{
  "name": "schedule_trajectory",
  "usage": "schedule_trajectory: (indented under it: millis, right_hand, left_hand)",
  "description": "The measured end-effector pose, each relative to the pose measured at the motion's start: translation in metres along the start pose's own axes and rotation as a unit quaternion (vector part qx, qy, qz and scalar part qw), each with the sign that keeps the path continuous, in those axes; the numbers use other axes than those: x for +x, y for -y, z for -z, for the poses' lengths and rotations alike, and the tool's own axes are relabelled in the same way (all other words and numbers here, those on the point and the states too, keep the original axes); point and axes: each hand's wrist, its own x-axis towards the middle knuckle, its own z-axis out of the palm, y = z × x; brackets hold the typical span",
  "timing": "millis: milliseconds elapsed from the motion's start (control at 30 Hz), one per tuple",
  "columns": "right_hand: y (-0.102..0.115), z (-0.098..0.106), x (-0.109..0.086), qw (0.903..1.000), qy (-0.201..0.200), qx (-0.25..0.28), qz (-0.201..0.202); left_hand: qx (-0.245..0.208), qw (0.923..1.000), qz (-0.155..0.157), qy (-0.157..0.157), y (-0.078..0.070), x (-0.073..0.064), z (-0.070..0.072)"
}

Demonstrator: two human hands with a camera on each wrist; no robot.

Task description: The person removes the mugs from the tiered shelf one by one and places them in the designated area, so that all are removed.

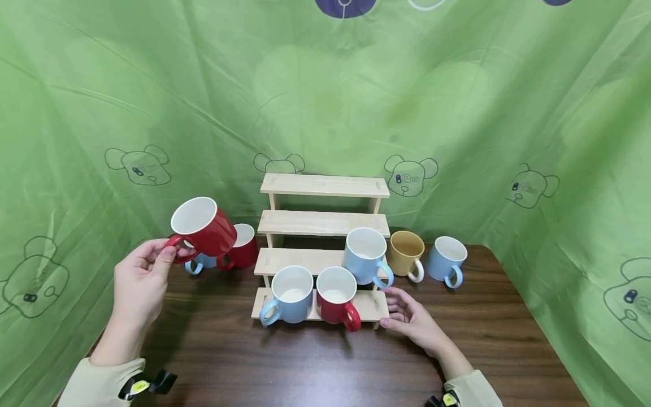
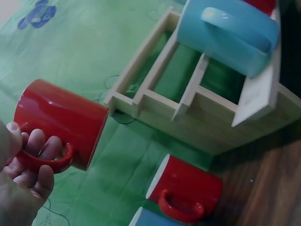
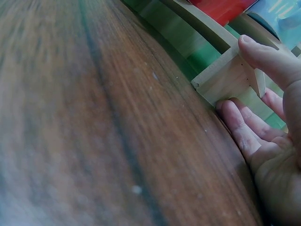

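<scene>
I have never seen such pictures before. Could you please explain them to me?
There is no machine: a person works with two bare hands. The wide picture comes from a camera on the head; the two others come from a camera on each wrist. The left hand holds a red mug in the air by its handle. The right hand holds the lower right end of a wooden stand with four steps. On its lowest step are a blue mug and a second red mug; on the next step up, another blue mug. On the dark table, left of the stand, are a third red mug and a partly hidden blue mug; to the right, a tan mug and one more blue mug.
</scene>
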Motion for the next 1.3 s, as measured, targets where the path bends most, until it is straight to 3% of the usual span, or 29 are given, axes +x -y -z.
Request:
schedule_trajectory:
  millis: [233, 367, 533, 767, 1067, 1300]
  right_hand:
    - [0.0, 0.0, 0.001, 0.9999, 0.007, 0.007, 0.01]
    - [0.0, 0.0, 0.0, 0.9999, 0.01, 0.008, 0.01]
    - [0.002, 0.0, 0.0, 1.0, 0.006, 0.001, 0.002]
    - [0.002, 0.0, 0.0, 1.0, 0.005, 0.001, 0.002]
    - [0.001, 0.001, 0.0, 0.9999, 0.005, 0.001, 0.01]
    - [0.001, 0.0, 0.0, 1.0, 0.004, -0.001, 0.005]
  left_hand:
    - [0.019, 0.9997, 0.004, -0.013, 0.003, -0.003, 0.008]
    - [0.068, 0.9974, 0.014, -0.019, 0.006, -0.007, 0.013]
    - [0.142, 0.9897, 0.005, -0.012, 0.014, -0.014, 0.019]
    - [0.126, 0.9916, 0.007, 0.029, 0.03, -0.025, 0.027]
    - [0.175, 0.9797, -0.01, 0.097, 0.053, -0.037, 0.038]
    - [0.194, 0.9722, -0.015, 0.13, 0.068, -0.043, 0.041]
